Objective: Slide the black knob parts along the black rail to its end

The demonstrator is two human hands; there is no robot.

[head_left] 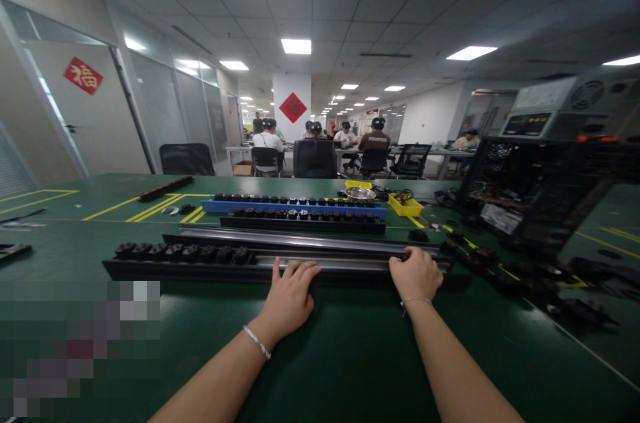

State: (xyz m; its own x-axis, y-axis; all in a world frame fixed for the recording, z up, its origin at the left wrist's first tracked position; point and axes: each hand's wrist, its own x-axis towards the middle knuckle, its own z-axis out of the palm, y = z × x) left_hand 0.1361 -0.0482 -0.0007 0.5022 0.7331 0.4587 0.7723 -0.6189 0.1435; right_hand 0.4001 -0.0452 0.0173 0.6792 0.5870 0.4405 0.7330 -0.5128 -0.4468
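Note:
A long black rail lies across the green table in front of me, with several black socket modules seated along its left part. My left hand rests flat on the rail's near edge, fingers stretched out. My right hand sits further right on the same rail, fingers curled over its edge and gripping it. Both wrists wear thin bracelets.
Behind the rail lie a bare metal channel, a black strip of sockets and a blue one. A steel bowl and yellow tray stand at the back. Black equipment and loose parts crowd the right. People sit at far desks.

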